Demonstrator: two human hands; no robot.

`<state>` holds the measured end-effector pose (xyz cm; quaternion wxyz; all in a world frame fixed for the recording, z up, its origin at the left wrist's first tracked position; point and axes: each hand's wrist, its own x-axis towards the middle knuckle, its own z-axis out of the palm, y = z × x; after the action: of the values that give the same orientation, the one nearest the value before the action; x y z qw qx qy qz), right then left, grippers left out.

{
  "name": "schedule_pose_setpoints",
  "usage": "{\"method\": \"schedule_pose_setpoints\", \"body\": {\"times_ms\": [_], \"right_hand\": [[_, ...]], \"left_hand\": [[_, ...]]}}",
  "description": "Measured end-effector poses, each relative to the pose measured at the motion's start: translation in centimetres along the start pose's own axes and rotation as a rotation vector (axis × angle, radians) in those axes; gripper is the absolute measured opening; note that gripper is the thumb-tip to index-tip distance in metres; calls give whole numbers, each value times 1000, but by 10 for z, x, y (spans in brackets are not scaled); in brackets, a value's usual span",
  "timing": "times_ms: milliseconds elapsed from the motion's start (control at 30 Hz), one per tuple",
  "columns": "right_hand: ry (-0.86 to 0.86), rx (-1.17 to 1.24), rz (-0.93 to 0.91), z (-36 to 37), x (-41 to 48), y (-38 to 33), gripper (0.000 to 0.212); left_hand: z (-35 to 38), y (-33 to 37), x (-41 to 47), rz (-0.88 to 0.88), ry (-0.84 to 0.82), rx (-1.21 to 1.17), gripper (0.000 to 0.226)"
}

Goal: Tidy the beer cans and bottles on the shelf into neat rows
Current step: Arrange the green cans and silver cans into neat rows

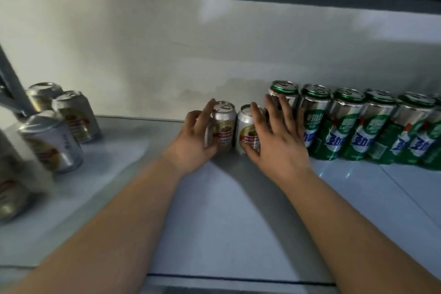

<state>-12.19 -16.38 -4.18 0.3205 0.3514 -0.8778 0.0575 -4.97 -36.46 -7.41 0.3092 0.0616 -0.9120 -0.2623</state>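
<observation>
The scene is dim and cool-toned, with soft light brightest in a pale patch on the white back wall (214, 14) and small glints on the glossy grey-blue shelf (238, 210) near the row of green and silver cans (346, 126). Both bare forearms throw broad, soft shadows onto the shelf. The gold and silver cans (50, 141) at the left edge are smeared and leaning from wide-angle distortion, and the whole picture is slightly soft.

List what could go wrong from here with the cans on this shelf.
The right hand spreads across a white can and the end green can; a sideways push may topple the packed green row. The left hand only loosely cups its white can, which could tip.
</observation>
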Motion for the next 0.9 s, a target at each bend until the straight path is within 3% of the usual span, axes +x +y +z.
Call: {"method": "schedule_pose_setpoints", "body": {"times_ms": [100, 333, 500, 733, 833, 900], "right_hand": [[-5, 128, -96, -13, -3, -15, 81], [-187, 475, -363, -43, 6, -80, 83], [-254, 647, -511, -50, 14, -153, 82], [-371, 856, -440, -39, 48, -247, 87], [-419, 922, -408, -29, 73, -285, 95], [-461, 972, -379, -26, 84, -305, 87]], "left_hand": [[-24, 18, -11, -72, -56, 219, 99], [-112, 41, -116, -89, 81, 449, 77], [-171, 34, -188, -342, 209, 526, 71], [-229, 9, -208, -585, 305, 558, 83], [-238, -13, -200, -582, 323, 534, 76], [-242, -29, -194, -536, 322, 496, 65]]}}
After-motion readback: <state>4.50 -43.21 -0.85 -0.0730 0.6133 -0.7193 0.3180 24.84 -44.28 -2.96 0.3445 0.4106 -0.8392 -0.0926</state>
